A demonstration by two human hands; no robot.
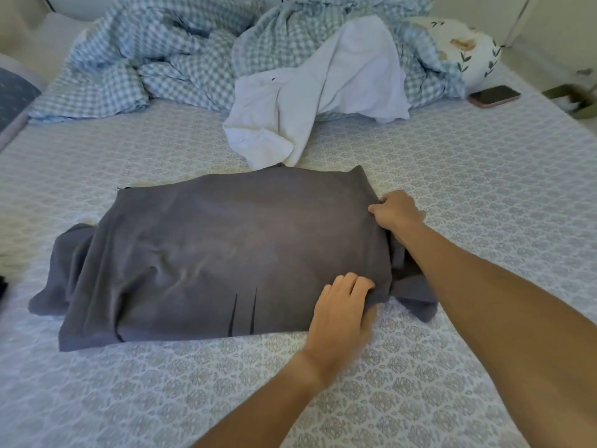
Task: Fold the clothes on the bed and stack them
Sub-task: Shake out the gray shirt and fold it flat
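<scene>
A grey garment (219, 250) lies spread across the middle of the bed (484, 195), with loose folds hanging out at its left and right ends. My left hand (342, 312) grips its near right corner, fingers curled over the cloth. My right hand (395, 213) grips the far right edge, fingers tucked into the fabric. Behind the grey garment lies a crumpled white garment (323, 98), partly draped over the bedding.
A blue-and-white checked duvet (168, 63) is bunched along the far side. A floral pillow (468, 50) and a phone (494, 96) lie at the far right. A dark object (2, 287) shows at the left edge.
</scene>
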